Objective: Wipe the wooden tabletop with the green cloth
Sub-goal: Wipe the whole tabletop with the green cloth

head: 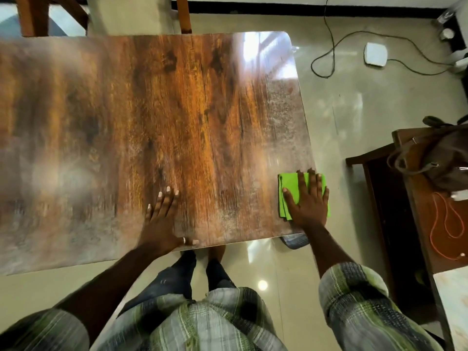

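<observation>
Green cloth (288, 183) pinned flat under right hand (307, 198), fingers spread, at surface (192, 117) near-right corner. Left hand (162, 221) braced, open. Risk: sliding off edge.

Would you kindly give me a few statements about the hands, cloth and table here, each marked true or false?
1. The right hand lies flat on the green cloth. True.
2. The cloth sits in the middle of the tabletop. False: it is at the table's near right corner, by the edge.
3. The left hand rests on the bare tabletop, apart from the cloth. True.
4. The left hand holds a spray bottle. False: it holds nothing, fingers spread on the wood.
5. A cable lies on the floor beyond the table. True.
</observation>
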The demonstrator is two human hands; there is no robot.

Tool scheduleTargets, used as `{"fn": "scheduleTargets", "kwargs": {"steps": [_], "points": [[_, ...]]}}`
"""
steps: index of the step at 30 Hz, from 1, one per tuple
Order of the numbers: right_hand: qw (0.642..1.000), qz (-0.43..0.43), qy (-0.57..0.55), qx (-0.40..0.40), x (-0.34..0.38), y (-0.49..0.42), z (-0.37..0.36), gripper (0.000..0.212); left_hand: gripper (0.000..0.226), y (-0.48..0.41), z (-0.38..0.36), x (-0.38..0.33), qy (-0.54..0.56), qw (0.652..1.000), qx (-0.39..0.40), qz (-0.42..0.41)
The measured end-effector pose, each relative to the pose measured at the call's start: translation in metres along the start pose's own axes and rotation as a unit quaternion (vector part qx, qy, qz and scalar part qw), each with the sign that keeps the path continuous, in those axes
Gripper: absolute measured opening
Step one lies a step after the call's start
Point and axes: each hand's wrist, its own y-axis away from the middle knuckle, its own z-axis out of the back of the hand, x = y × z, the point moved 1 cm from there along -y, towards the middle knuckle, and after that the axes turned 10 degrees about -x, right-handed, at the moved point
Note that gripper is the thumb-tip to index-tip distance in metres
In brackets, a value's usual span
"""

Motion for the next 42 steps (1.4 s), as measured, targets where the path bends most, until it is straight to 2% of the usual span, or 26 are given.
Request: {"fn": "scheduleTargets", "kwargs": {"steps": [8,15,19,23,28,37,42], "points": [[0.999,-0.04,-0.011,-0.001,0.015,0.013,-0.01,0.081,0.149,0.001,0.004,-0.007,-0.012,1.0,-0.001,0.012],[0.999,0.031,-0.035,0.018,0.144,0.044,-0.032,0.083,0.149,0.004,0.008,-0.013,-0.029,0.999,-0.001,0.018],[0.991,0.11,-0.067,0.036,0.228,0.076,-0.042,0.083,0.147,0.005,0.009,-0.015,-0.042,0.999,-0.003,0.024],[0.988,0.121,-0.089,0.029,0.261,0.096,-0.047,0.08,0.135,0.014,0.006,-0.014,-0.046,0.998,-0.018,0.038],[0.987,0.139,-0.082,0.029,0.223,0.08,-0.044,0.079,0.132,0.021,0.005,-0.009,-0.037,0.999,-0.022,0.028],[1.0,-0.025,-0.012,-0.002,0.056,0.026,-0.015,0.082,0.135,0.023,0.004,-0.008,-0.032,0.999,-0.013,0.028],[0.998,-0.061,-0.019,-0.021,0.032,0.025,-0.013,0.082,0.133,0.023,0.007,-0.012,-0.036,0.999,-0.009,0.033]]}}
